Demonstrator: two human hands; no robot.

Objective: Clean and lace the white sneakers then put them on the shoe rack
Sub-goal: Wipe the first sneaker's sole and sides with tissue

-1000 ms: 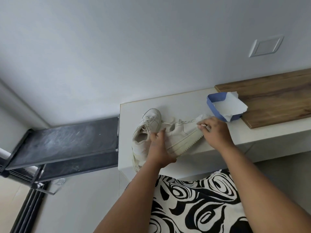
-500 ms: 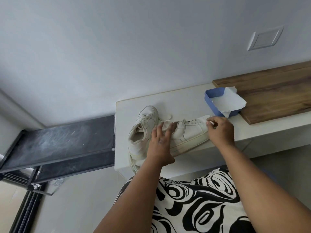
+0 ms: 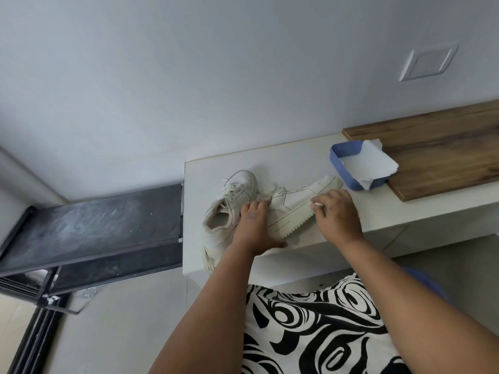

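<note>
Two white sneakers lie on a white counter (image 3: 297, 155). The left sneaker (image 3: 229, 201) stands upright with its opening towards me and loose laces. The right sneaker (image 3: 294, 203) is tipped on its side, sole edge facing me. My left hand (image 3: 253, 225) grips the heel end of the tipped sneaker. My right hand (image 3: 337, 217) pinches a small white wipe (image 3: 316, 204) against the sneaker's sole edge near the toe. The black shoe rack (image 3: 91, 228) stands lower, left of the counter.
A blue tray (image 3: 343, 155) holding white paper wipes sits behind the sneakers' toe end, beside a wooden board (image 3: 445, 147) at the right. A wall rises behind with a switch plate (image 3: 429, 62). My patterned black-and-white clothing fills the bottom.
My right hand has slid from the toe tip back along the sole edge towards me. The tipped sneaker has turned more on its side, and my left hand has curled round its heel.
</note>
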